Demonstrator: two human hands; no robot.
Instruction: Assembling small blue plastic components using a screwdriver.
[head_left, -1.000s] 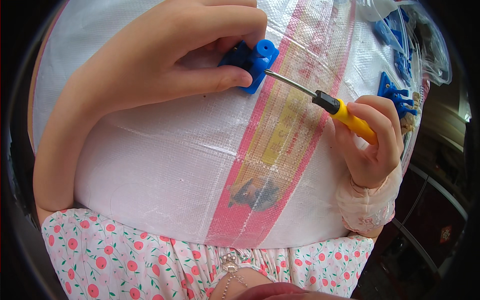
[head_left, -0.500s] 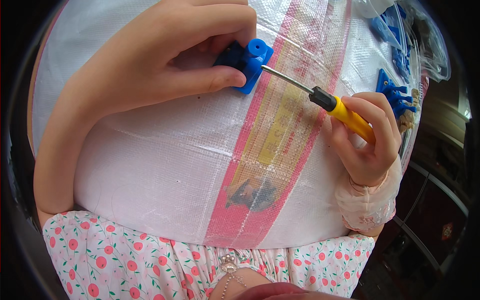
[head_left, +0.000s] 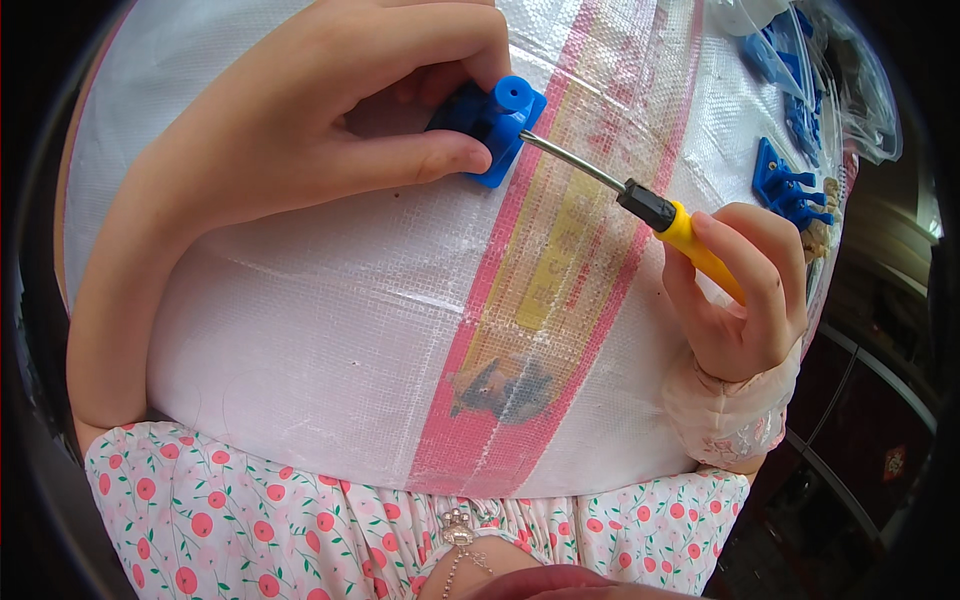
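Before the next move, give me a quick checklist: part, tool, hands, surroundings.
1. Left hand has the blue part between thumb and fingers: ok.
2. Right hand grips the screwdriver by its yellow handle: ok.
3. Screwdriver tip aimed at the blue part: ok.
4. Tip seated in a recess: cannot tell, the contact is too small to see.
5. Separate blue piece at right, apart from the screwdriver: ok.

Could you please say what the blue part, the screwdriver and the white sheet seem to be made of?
The blue part looks like moulded plastic: smooth, evenly coloured, slightly glossy. The screwdriver has a shiny, probably steel shaft with bright highlights, and a smooth yellow handle, likely plastic. The white sheet seems woven plastic, with a fine grid and shiny creases.
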